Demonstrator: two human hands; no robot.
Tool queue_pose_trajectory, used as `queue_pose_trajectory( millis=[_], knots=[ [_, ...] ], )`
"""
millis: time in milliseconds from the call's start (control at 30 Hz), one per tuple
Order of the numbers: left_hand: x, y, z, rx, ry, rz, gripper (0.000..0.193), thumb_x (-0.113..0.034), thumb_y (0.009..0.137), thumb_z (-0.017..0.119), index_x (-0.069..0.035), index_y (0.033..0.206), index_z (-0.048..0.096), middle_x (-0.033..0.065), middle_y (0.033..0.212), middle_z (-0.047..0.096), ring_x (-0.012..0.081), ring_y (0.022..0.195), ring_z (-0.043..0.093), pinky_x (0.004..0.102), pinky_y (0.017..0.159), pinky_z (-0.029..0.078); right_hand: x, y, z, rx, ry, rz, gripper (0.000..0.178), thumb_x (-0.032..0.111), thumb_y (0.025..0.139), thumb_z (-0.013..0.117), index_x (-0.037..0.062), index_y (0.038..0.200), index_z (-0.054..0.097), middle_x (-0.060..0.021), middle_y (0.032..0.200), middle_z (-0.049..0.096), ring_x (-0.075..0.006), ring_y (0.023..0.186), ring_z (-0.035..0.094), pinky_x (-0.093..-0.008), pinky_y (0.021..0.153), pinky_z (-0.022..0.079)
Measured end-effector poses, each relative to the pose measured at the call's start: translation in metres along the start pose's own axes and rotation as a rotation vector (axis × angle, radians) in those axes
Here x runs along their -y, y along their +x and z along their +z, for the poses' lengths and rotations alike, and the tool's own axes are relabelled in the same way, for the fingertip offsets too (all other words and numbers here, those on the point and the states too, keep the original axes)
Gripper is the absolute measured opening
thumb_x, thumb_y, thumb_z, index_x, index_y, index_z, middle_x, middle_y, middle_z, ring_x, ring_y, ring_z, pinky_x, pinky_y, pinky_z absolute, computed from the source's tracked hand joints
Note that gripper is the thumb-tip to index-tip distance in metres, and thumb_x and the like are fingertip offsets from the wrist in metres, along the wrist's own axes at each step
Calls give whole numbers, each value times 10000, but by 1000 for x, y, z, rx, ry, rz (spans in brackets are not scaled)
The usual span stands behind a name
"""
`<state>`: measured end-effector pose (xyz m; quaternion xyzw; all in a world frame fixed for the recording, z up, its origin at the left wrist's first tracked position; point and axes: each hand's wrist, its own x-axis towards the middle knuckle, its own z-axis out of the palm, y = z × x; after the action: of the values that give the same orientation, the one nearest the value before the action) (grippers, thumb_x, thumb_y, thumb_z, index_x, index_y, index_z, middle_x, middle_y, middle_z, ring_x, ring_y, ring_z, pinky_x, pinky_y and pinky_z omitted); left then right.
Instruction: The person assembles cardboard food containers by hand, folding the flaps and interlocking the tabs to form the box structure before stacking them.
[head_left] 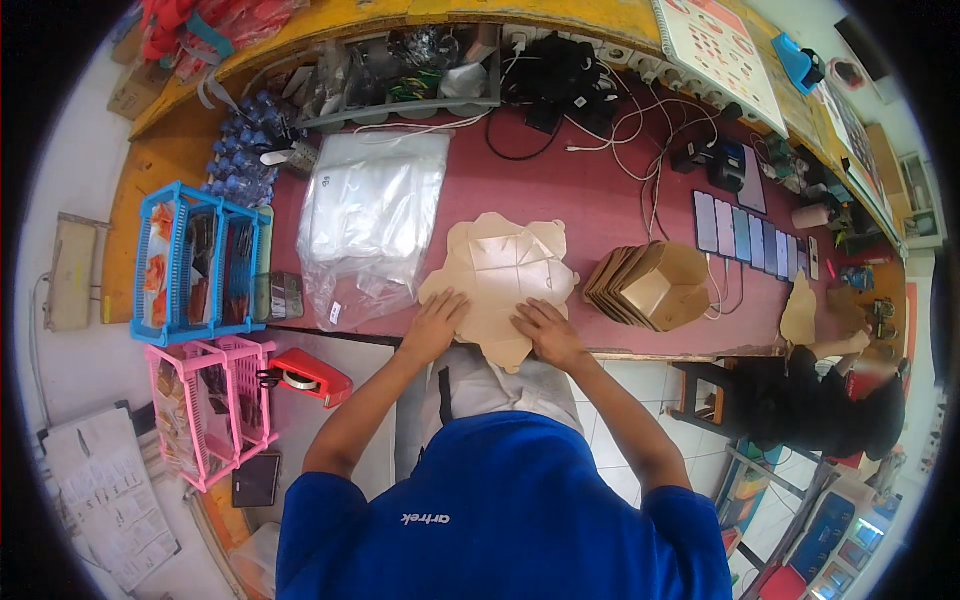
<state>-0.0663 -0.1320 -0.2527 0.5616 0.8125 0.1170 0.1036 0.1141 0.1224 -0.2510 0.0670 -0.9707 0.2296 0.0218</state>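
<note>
In front of me on the table lies an unfolded brown cardboard box blank [497,292], with crease lines and a shiny middle panel. My left hand [441,318] rests on its near left edge, fingers stretched out. On its near right part, my right hand [546,330] lies with the fingers apart. Between my hands one rounded flap of the blank reaches toward my lap. To the right stands a nested stack of open, folded brown cardboard boxes [655,287], tilted on its side and apart from my right hand.
Clear plastic bags [365,205] lie to the left. Beyond them are a blue basket rack [195,262], a pink one [212,408] and a red tape dispenser [312,377]. Several phones [740,230] line the right side. At far right, another person [815,400] holds a brown blank [799,312].
</note>
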Motion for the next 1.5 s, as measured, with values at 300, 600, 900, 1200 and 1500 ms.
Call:
queue_pose_trajectory(
  millis=[300, 600, 900, 1200, 1500],
  knots=[
    [5, 0, 1, 7, -35, 5, 612, -84, 865, 628, -98, 1469, 532, 93, 1540, 500, 315, 1489, 389, 492, 1236, 317, 1, -1, -3, -3, 17, 6, 593, 58, 758, 696, 97, 1346, 631, -137, 1455, 560, -367, 1405, 459, -488, 1211, 362],
    [9, 2, 0, -8, -38, 27, 605, -77, 856, 637, -95, 1453, 544, 104, 1529, 509, 317, 1484, 395, 495, 1234, 320, 5, -1, 1, -12, 10, 29, 584, 53, 802, 662, 103, 1382, 615, -141, 1477, 544, -359, 1418, 450, -478, 1220, 351],
    [10, 4, -3, 16, -15, 41, 646, -89, 841, 663, -96, 1471, 522, 110, 1543, 481, 329, 1496, 367, 529, 1236, 296, 8, -1, 6, -6, 15, 59, 562, 45, 847, 624, 101, 1407, 601, -146, 1496, 529, -371, 1435, 430, -475, 1215, 360],
    [12, 3, 0, 8, -24, 12, 703, -106, 808, 722, -93, 1479, 512, 121, 1549, 468, 334, 1509, 348, 545, 1245, 273, 11, 1, 4, 32, 14, 73, 565, 45, 876, 592, 107, 1437, 578, -136, 1525, 505, -361, 1454, 414, -461, 1236, 337],
    [6, 5, -8, 45, -32, -2, 649, -107, 834, 689, -81, 1462, 528, 137, 1553, 463, 343, 1504, 356, 541, 1248, 266, 12, 0, 5, 17, 49, 97, 597, 21, 845, 614, 103, 1435, 579, -136, 1527, 502, -362, 1462, 403, -462, 1241, 330]
  ],
)
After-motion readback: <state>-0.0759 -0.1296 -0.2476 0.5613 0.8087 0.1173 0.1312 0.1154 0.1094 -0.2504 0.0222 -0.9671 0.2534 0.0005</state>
